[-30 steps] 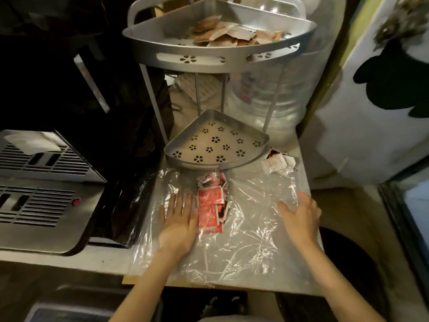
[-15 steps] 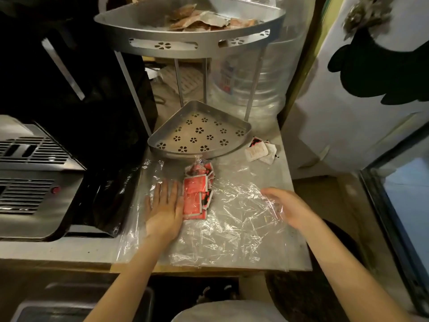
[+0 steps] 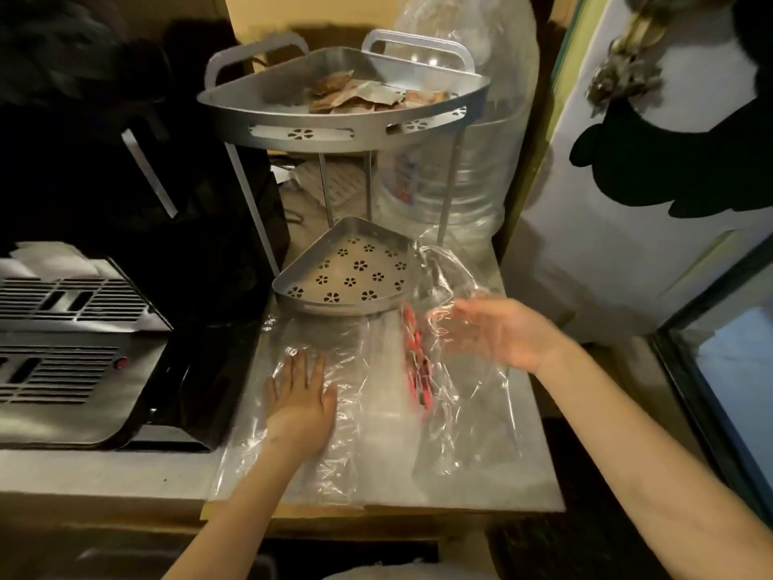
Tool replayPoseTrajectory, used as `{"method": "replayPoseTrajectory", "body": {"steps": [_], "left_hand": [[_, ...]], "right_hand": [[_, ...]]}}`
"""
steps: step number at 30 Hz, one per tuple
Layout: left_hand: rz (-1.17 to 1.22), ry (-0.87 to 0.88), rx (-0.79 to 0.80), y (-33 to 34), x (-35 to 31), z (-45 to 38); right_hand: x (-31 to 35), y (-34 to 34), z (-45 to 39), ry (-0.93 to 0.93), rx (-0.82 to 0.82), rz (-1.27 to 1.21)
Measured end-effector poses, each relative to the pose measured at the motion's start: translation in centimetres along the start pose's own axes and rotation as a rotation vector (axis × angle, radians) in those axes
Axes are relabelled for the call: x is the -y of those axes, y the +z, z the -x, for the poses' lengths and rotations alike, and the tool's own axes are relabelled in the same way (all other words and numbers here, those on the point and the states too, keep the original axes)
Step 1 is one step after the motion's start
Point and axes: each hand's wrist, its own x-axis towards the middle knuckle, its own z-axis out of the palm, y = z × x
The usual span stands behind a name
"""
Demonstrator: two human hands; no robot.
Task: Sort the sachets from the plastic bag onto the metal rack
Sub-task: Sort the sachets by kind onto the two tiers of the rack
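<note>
A clear plastic bag (image 3: 376,416) lies on the steel tabletop (image 3: 531,487). Red sachets (image 3: 415,366) sit inside it, tipped up on edge in a blurred stack. My left hand (image 3: 302,397) presses flat on the bag's left part, fingers apart. My right hand (image 3: 500,332) is raised at the bag's right side with the film lifted across its fingers. The two-tier metal rack (image 3: 293,133) stands just behind. Its top shelf holds several brown sachets (image 3: 359,96). The perforated bottom shelf (image 3: 355,270) is bare.
A black and steel appliance with vent slots (image 3: 71,353) fills the left side. Behind the rack stands a large clear water bottle (image 3: 472,190). A white door or panel (image 3: 627,253) is close on the right, and the table's front edge (image 3: 376,506) is near me.
My right hand has risen and moved left, lifting the bag's right half. The red sachets went from lying flat to standing on edge. My left hand stayed pressed on the bag.
</note>
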Motion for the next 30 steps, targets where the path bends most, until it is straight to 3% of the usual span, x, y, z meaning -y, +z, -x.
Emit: {"method": "replayPoseTrajectory", "body": {"steps": [6, 9, 11, 13, 14, 16, 20, 24, 30], "left_hand": [[0.036, -0.030, -0.039, -2.8, -1.2, -0.8], [0.467, 0.047, -0.187, -3.1, -2.3, -0.6], [1.042, -0.001, -0.013, -4.5, -3.6, 0.1], [1.618, -0.090, 0.367, -5.3, -4.3, 0.3], [1.827, -0.114, 0.529, -5.6, -4.3, 0.3], [2.041, -0.140, 0.668, -5.6, -4.1, 0.2], [1.936, -0.160, 0.553, -5.4, -2.7, -0.2], [1.619, -0.198, 0.345, -5.8, -1.4, -0.7], [1.034, -0.204, 0.095, -5.7, -1.4, -1.5]], "right_hand": [[2.5, 2.3, 0.3, -0.136, 0.115, 0.115], [3.1, 3.4, 0.2, -0.173, 0.155, 0.058], [3.1, 3.8, -0.2, -0.183, 0.164, 0.008], [2.8, 3.9, -0.7, -0.185, 0.179, -0.056], [2.6, 3.9, -0.9, -0.189, 0.173, -0.090], [2.4, 3.4, -1.2, -0.192, 0.146, -0.137], [1.3, 0.8, -1.2, -0.138, 0.046, -0.094], [-1.8, -2.8, -1.5, 0.008, -0.112, 0.012], [-5.1, -4.6, -1.9, 0.166, -0.211, 0.145]]}}
